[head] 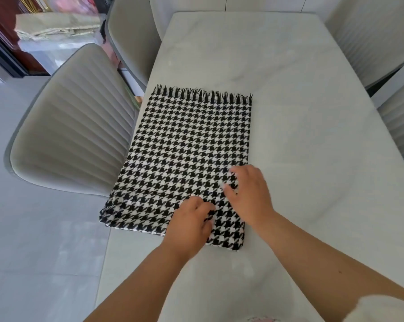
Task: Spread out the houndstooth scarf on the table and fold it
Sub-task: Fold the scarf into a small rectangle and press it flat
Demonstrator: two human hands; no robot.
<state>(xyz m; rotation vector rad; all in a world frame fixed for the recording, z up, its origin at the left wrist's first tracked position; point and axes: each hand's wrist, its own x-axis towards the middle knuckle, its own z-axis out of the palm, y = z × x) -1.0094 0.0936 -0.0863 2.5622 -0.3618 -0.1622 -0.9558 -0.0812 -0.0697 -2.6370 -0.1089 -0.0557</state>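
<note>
Both hands, left (189, 225) and right (249, 196), press flat-fingered on the folded scarf (187, 145).

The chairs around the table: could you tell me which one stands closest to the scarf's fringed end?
The near chair on the left, with the ribbed backrest, beside the table; the scarf fringe lies right by it. The other chairs stand farther off.

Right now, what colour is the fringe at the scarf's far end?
Black and white strands, matching the houndstooth scarf; the fringe shows best in the head view.
</note>
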